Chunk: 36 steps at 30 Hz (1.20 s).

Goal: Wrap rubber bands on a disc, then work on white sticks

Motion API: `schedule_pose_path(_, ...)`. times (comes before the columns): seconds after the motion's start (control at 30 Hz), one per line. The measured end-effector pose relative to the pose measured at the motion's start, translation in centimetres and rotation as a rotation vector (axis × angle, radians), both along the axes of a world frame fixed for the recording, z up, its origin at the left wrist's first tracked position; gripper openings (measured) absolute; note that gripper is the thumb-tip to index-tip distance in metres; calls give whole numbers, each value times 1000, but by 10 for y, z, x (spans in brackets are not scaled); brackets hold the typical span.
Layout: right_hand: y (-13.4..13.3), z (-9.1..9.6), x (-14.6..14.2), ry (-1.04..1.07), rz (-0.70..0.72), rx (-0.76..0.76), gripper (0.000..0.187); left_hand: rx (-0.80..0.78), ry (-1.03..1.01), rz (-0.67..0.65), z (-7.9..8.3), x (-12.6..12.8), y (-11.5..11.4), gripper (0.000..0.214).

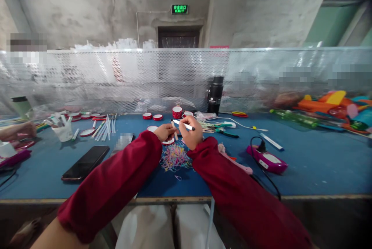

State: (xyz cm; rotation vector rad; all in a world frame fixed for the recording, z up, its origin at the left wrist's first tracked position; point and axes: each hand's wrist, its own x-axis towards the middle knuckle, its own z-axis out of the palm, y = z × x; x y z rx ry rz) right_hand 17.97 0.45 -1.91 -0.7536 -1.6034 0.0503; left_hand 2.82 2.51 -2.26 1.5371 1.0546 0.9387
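My right hand (pixel 194 133) is closed around a white marker pen (pixel 186 125) with black ends, tilted across the fingers. In my left hand (pixel 164 132) a thin, flat wooden stick (pixel 175 134) is pinched, its upper end close to the pen's left end. Whether pen and stick touch, I cannot tell. Just below both hands lies a loose heap of small pastel elastic bands (pixel 175 157), with a single band (pixel 178 178) apart in front. A white round piece with a red rim (pixel 168 141) shows partly behind the heap.
A black phone (pixel 86 163) lies left; a cup of pens (pixel 63 132) stands beyond it. Small red tins (pixel 177 112) and a black thermos (pixel 215 95) stand behind. Green-handled pliers (pixel 226 130) and a purple power strip (pixel 267 159) lie right. Another person's hand (pixel 21 130) is far left.
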Motion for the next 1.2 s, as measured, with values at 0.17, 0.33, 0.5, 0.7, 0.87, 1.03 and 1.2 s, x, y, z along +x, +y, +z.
schedule_pose_path(0.17,0,0,-1,-9,7,-4,10,0,-13,-2,-3,-1,4,21)
schedule_pose_path(0.33,0,0,0,-20,6,-9,10,3,-4,-16,-4,-1,4,23)
schedule_pose_path(0.5,0,0,0,-6,2,-8,9,20,19,-18,-3,-1,3,22)
schedule_pose_path(0.7,0,0,0,-3,8,-4,10,45,22,-21,-3,-1,2,21)
schedule_pose_path(0.87,0,-1,0,-24,16,-7,10,21,20,-14,0,0,-1,22)
schedule_pose_path(1.03,1,0,0,-17,19,-13,10,16,6,-8,2,1,-2,21)
schedule_pose_path(1.2,0,1,0,6,20,-11,8,25,2,-8,-1,0,0,21)
